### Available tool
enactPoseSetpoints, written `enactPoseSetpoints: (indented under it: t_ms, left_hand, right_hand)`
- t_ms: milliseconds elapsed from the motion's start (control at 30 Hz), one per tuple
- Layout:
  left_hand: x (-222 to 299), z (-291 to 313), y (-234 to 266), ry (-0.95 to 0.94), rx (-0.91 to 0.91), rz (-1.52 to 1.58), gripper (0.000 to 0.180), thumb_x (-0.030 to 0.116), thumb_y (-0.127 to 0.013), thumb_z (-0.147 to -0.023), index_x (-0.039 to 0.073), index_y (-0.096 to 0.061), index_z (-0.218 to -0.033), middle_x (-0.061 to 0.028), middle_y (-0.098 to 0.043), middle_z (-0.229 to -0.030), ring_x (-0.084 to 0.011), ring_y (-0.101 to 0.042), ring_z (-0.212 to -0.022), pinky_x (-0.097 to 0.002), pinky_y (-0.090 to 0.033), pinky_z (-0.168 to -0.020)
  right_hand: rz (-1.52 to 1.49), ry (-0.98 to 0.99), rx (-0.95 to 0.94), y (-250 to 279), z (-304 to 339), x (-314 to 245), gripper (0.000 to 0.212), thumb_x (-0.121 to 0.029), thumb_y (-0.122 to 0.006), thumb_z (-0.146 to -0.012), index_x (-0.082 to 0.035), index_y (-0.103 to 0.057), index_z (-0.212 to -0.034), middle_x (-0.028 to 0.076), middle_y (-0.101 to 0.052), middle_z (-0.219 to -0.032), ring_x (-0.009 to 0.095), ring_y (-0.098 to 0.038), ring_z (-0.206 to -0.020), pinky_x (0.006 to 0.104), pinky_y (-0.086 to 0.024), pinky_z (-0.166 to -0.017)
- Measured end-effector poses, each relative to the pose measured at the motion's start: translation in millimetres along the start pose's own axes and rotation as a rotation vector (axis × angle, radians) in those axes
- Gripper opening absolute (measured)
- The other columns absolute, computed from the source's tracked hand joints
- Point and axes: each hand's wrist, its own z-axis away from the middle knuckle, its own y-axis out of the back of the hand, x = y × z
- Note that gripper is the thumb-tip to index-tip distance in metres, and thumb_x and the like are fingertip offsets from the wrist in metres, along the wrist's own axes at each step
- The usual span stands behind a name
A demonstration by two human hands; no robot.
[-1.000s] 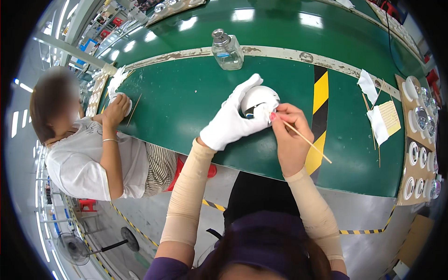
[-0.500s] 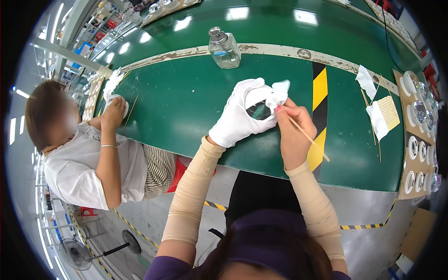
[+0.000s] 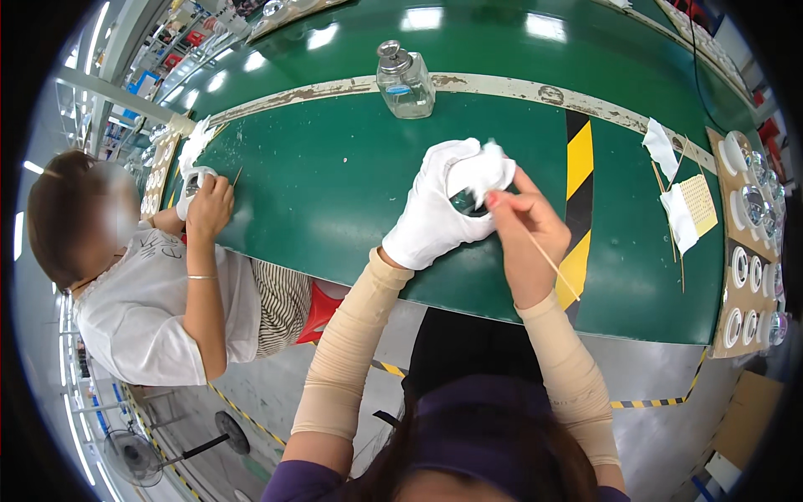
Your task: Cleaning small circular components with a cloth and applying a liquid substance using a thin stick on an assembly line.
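Observation:
My left hand (image 3: pixel 428 211), in a white glove, is closed around a round glass lens piece (image 3: pixel 465 203) with a white rim, held above the green table. In my bare right hand (image 3: pixel 535 233) a thin wooden stick (image 3: pixel 548 261) is pinched between thumb and fingers. A white cloth (image 3: pixel 487 171) at the stick's upper end lies over the lens piece and hides much of its face. The dark glass shows only below the cloth.
A glass pump bottle (image 3: pixel 407 90) stands beyond my hands. White cloths (image 3: pixel 679 216), sticks and a yellow pad (image 3: pixel 699 201) lie right of the striped tape (image 3: pixel 579 159). Boards of round parts (image 3: pixel 743 289) line the right edge. A co-worker (image 3: pixel 150 293) sits at left, handling a similar part.
The white cloth has shifted left and down over the lens piece, covering more of the glass. The stick moved with it. At left, the co-worker's hands have shifted slightly.

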Motion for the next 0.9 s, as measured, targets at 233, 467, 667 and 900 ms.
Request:
enactPoseSetpoints:
  t_ms: [233,467,667,900]
  left_hand:
    - [8,-5,-1,-0.113,-0.004,-0.155,0.078,0.013,-0.087,-0.065,0.007,-0.042,-0.129,-0.0088,-0.056,-0.12,-0.0201,-0.056,-0.11,-0.0345,-0.045,-0.098]
    - [3,-9,12,-0.258,-0.108,-0.331,0.069,0.022,-0.086,-0.064,0.011,-0.052,-0.123,-0.0138,-0.052,-0.12,-0.0311,-0.054,-0.113,-0.0381,-0.046,-0.096]
    - [8,-4,3,-0.036,0.007,-0.103,0.082,0.016,-0.087,-0.063,0.006,-0.043,-0.131,-0.0115,-0.054,-0.125,-0.023,-0.055,-0.114,-0.0355,-0.043,-0.099]
    - [16,-6,1,-0.104,0.018,-0.125,0.08,0.015,-0.086,-0.065,0.006,-0.043,-0.131,-0.0116,-0.056,-0.121,-0.0231,-0.055,-0.113,-0.0353,-0.045,-0.097]
  right_hand:
    - [-0.223,-0.152,0.092,-3,-4,-4,0.006,0.004,-0.064,-0.087,0.008,-0.061,-0.09,0.023,-0.059,-0.126,0.018,-0.062,-0.104,0.0293,-0.051,-0.088]
    - [0.311,0.249,-0.12,-6,1,-11,0.003,0.002,-0.064,-0.088,0.003,-0.063,-0.09,0.022,-0.057,-0.132,0.015,-0.059,-0.105,0.0274,-0.045,-0.092]
    - [-0.167,-0.18,0.085,-3,-2,-7,0.004,0.0,-0.066,-0.085,0.002,-0.065,-0.088,0.027,-0.057,-0.129,0.022,-0.059,-0.114,0.0321,-0.047,-0.093]
    - [-0.133,-0.15,0.081,-5,-5,-6,0.003,0.002,-0.064,-0.085,0.001,-0.062,-0.083,0.023,-0.058,-0.13,0.019,-0.059,-0.108,0.0298,-0.045,-0.094]
